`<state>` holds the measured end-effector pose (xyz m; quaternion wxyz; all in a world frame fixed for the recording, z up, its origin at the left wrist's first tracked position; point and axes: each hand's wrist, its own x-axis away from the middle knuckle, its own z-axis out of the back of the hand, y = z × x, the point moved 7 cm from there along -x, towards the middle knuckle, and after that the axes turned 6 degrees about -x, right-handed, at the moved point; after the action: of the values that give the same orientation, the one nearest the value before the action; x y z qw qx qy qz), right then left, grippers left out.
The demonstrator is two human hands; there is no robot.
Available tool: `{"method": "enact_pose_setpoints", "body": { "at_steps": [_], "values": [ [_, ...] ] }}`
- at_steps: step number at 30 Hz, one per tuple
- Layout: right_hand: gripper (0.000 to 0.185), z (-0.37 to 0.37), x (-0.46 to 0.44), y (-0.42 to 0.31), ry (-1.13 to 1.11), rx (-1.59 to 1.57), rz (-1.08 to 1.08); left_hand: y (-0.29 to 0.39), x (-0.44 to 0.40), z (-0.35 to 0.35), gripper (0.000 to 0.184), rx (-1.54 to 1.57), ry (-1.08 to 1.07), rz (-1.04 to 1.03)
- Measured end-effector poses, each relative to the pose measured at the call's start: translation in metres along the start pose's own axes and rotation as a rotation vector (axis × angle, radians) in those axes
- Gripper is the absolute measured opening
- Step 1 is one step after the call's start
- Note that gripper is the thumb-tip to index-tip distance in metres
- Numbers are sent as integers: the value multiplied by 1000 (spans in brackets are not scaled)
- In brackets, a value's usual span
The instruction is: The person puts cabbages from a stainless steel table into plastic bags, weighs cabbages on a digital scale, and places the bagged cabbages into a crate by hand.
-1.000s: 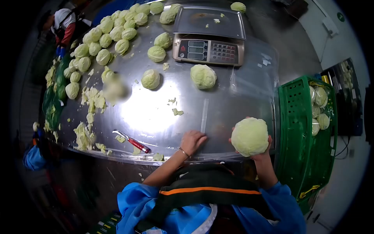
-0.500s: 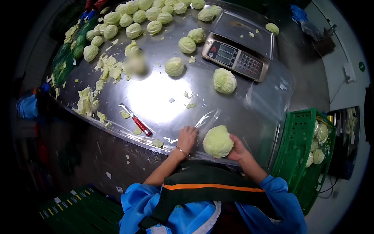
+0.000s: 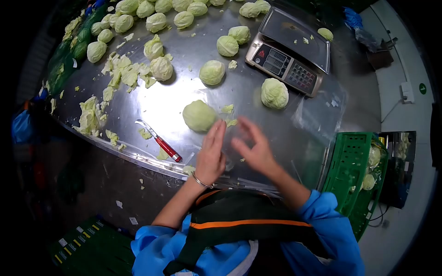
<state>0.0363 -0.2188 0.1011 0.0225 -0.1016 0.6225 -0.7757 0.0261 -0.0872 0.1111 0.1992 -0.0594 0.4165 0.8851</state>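
Note:
A pale green cabbage (image 3: pixel 199 116) lies on the metal table just beyond the fingertips of my left hand (image 3: pixel 212 155). That hand has its fingers stretched out, close together, and a bangle circles its wrist. To its right, my right hand (image 3: pixel 254 146) is slightly blurred, with fingers apart and nothing in it. Clear plastic film shows faintly on the table near both hands, its edges hard to make out. A red-handled knife (image 3: pixel 166 148) rests left of my left hand. Another cabbage (image 3: pixel 275 93) sits below the scale (image 3: pixel 287 66).
Many cabbages (image 3: pixel 156 22) crowd the table's far left side, with loose leaves (image 3: pixel 88 118) nearer its left edge. Bagged cabbages fill part of a green crate (image 3: pixel 344 171) at the right. More clear film (image 3: pixel 317 112) lies at the table's right side.
The cabbage has left my right hand and now lies farther forward and left. My right hand has moved left and opened. My left hand's fingers now point forward, and the view has shifted.

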Motion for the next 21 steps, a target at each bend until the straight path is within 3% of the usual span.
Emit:
{"method": "enact_pose_setpoints", "body": {
  "at_steps": [1,3,5,8,11,13,16,19,21],
  "values": [
    [71,22,-18,-10,99,516,229,3,-14,16,75,25,-30,26],
    [77,77,-61,-5,408,743,240,4,-28,32,75,40,-89,36],
    [85,118,-93,23,633,769,-74,6,-34,38,75,11,-149,-4],
    [91,145,-117,91,429,710,-355,8,-28,39,74,-53,-192,16],
    [87,179,-116,139,452,91,-226,8,-21,39,63,-59,-206,67],
    [82,144,-82,111,236,-881,-431,7,-19,38,57,-25,-191,141],
    [86,113,-32,73,225,-1548,-323,25,-30,53,50,-272,7,36],
    [89,91,-21,32,-217,-1757,-25,34,-38,48,46,-358,-3,-17],
    [94,85,-17,10,-342,-1804,42,36,-39,45,45,-385,-26,-40]
  ]
}}
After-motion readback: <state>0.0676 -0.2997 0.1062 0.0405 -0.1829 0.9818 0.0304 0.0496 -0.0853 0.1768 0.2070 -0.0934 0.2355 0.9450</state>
